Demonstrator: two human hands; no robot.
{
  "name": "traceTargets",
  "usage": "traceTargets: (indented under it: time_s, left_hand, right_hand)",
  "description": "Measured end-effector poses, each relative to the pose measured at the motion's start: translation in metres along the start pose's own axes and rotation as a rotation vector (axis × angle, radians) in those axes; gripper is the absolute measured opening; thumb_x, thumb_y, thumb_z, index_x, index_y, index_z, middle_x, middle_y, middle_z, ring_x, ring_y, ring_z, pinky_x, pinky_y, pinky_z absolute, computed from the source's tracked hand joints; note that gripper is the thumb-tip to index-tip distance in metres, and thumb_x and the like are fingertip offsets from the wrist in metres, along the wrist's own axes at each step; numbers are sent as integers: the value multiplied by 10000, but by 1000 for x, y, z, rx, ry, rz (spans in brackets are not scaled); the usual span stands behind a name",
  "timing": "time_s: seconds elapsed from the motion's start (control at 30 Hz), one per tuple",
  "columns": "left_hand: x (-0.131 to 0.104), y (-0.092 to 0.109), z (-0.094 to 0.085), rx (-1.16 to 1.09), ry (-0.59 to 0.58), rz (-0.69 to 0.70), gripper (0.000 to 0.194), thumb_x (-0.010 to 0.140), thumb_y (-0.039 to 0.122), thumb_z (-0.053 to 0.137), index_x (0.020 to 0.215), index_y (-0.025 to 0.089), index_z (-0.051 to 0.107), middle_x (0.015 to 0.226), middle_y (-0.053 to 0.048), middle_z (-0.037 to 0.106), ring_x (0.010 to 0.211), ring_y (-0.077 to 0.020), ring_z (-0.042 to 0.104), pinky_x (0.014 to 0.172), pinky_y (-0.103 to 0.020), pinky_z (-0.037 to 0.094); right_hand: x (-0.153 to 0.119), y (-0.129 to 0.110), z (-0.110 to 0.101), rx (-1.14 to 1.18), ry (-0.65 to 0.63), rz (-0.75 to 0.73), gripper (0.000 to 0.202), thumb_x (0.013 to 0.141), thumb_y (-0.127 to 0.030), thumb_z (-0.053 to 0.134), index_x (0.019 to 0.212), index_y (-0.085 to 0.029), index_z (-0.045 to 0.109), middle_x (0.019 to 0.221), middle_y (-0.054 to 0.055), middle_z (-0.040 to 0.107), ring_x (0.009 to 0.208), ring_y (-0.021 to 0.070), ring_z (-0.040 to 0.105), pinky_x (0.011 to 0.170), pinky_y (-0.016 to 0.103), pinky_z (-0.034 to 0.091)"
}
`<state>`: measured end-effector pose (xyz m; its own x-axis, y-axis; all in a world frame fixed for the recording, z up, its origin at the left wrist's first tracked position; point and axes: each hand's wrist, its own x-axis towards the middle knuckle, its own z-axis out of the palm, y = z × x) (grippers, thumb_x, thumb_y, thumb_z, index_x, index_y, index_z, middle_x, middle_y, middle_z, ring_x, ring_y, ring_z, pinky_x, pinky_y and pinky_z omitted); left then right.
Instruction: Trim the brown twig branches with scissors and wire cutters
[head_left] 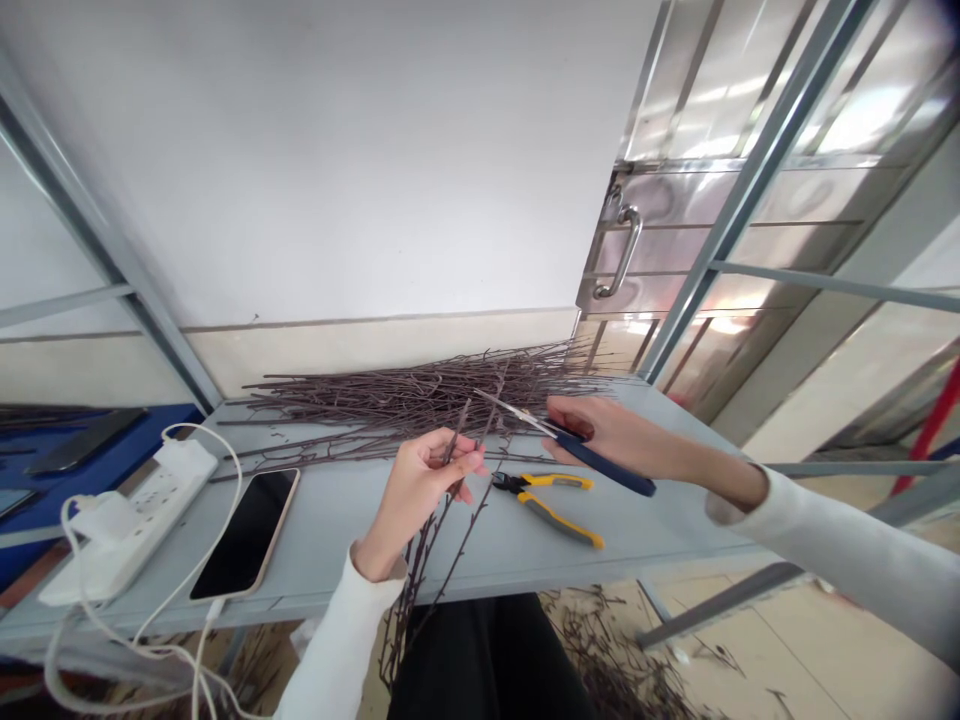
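My left hand (427, 480) is closed around several thin dark twigs (424, 550), whose branching ends hang past the table's front edge. In my right hand (600, 430) is a pair of scissors (596, 460) with dark blue handles. Its blades point left, at the upper part of a twig that rises from my left hand; whether they touch it I cannot tell. Just below the blades lie yellow-and-grey pliers (559, 510), jaws toward my left hand. Behind both hands a long heap of twigs (405, 390) stretches along the back of the table.
On the left of the grey table (645, 530) lie a phone (247, 530) with a charging cable and a white power strip (142, 510). Metal frame posts (742, 210) rise at both sides. Twig scraps (630, 660) litter the floor. A metal door (675, 220) stands behind.
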<state>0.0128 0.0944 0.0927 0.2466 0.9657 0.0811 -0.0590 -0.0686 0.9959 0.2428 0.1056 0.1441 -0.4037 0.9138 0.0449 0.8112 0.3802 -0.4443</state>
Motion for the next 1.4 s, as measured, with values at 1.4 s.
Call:
traceTargets:
  time_s: [1.4]
  left_hand:
    - [-37, -41, 52, 846, 625, 692, 197, 915, 206, 489, 944, 189, 683, 743, -36, 646, 668, -139, 592, 620, -229, 412]
  right_hand:
    - [-42, -18, 17, 269, 43, 193, 482, 720, -596, 612, 590, -244, 311, 346, -67, 388, 346, 140, 428, 462, 290, 341]
